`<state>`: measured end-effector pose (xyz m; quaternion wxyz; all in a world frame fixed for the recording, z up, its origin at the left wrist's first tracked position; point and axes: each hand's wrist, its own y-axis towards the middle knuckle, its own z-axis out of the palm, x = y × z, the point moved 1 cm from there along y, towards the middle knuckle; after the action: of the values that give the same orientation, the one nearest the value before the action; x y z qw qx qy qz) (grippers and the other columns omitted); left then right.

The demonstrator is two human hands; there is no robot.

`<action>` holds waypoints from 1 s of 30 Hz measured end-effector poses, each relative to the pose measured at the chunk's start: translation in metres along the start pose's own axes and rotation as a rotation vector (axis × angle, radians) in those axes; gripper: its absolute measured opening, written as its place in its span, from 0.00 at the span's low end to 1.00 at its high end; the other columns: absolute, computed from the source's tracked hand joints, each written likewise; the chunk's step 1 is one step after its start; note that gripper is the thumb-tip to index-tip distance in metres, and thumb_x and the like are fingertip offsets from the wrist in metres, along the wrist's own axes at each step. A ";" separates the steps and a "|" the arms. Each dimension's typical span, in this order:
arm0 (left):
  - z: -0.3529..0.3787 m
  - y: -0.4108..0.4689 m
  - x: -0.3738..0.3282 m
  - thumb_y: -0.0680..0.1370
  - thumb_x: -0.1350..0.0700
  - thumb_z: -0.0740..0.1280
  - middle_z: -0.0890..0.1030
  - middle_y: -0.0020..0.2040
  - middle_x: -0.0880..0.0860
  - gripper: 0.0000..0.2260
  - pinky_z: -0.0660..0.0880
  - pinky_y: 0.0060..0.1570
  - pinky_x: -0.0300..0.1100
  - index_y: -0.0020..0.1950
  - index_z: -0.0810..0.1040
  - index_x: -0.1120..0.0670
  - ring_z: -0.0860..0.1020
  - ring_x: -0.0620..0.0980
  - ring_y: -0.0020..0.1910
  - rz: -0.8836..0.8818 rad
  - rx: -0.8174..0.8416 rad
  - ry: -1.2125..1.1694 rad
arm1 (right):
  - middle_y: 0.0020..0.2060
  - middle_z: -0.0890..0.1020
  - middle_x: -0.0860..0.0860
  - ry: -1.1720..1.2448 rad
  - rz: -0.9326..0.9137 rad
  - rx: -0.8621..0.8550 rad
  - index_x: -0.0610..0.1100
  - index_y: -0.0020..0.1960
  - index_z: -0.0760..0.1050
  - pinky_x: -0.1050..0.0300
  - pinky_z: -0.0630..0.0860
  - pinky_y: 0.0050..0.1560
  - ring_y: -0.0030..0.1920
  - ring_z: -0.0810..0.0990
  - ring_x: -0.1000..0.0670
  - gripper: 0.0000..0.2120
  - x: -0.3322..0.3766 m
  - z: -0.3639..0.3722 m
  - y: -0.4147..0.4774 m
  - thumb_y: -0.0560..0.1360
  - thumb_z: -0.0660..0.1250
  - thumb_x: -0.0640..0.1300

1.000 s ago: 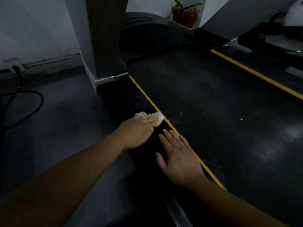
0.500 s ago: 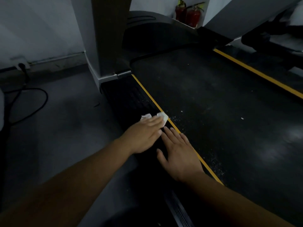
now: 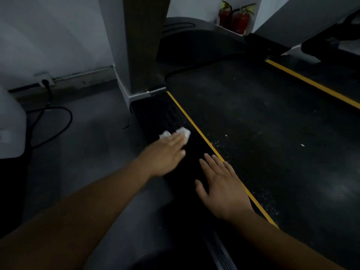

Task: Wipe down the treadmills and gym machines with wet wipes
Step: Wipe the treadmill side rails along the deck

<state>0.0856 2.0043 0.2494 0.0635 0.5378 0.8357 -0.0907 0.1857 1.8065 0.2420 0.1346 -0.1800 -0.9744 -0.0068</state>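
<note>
Wet wipe (image 3: 184, 132) beneath left fingers (image 3: 174, 142)

Wipe (image 3: 184, 132): white. Belt (image 3: 263, 123): black, flecked white. Stripe (image 3: 193, 123), along belt's 9 o'clock edge: yellow. Rail (image 3: 161, 117): black, ribbed. Extinguishers (image 3: 236, 19), 1 o'clock: red. Floor (image 3: 93, 152), 9 o'clock: grey. Cable (image 3: 71, 118), 9 o'clock: black.

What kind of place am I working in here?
Probably a gym: a treadmill belt edged by a yellow stripe, two red fire extinguishers behind it, and the left hand pressing a white wipe on the side rail.
</note>
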 end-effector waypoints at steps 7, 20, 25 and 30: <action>0.015 -0.028 -0.033 0.86 0.43 0.47 0.43 0.81 0.44 0.28 0.34 0.74 0.33 0.84 0.48 0.52 0.44 0.42 0.81 0.086 0.015 -0.043 | 0.82 0.47 0.54 0.002 0.000 -0.013 0.52 0.83 0.49 0.55 0.36 0.78 0.80 0.40 0.56 0.34 -0.001 0.001 0.000 0.80 0.42 0.64; 0.000 0.015 -0.009 0.87 0.50 0.53 0.50 0.82 0.41 0.24 0.46 0.78 0.38 0.83 0.54 0.49 0.49 0.38 0.80 0.037 0.005 -0.094 | 0.82 0.47 0.54 0.034 -0.006 -0.025 0.52 0.83 0.49 0.55 0.36 0.78 0.81 0.41 0.56 0.31 0.000 -0.003 0.000 0.83 0.47 0.62; 0.012 0.019 -0.048 0.87 0.51 0.52 0.52 0.83 0.42 0.22 0.46 0.80 0.41 0.83 0.57 0.48 0.47 0.36 0.80 0.122 0.057 -0.248 | 0.82 0.50 0.53 0.044 -0.024 -0.043 0.52 0.83 0.48 0.55 0.37 0.78 0.81 0.42 0.55 0.32 -0.001 0.001 -0.001 0.82 0.49 0.61; 0.004 0.007 -0.020 0.88 0.52 0.52 0.52 0.83 0.43 0.22 0.43 0.80 0.40 0.83 0.55 0.48 0.46 0.34 0.79 0.098 0.023 -0.190 | 0.82 0.50 0.55 0.037 -0.027 -0.043 0.51 0.83 0.51 0.55 0.37 0.78 0.81 0.43 0.55 0.31 -0.001 0.001 0.000 0.83 0.49 0.62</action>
<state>0.1005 1.9887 0.2493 0.1405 0.5676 0.7976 -0.1478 0.1865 1.8058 0.2406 0.1488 -0.1696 -0.9737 -0.0331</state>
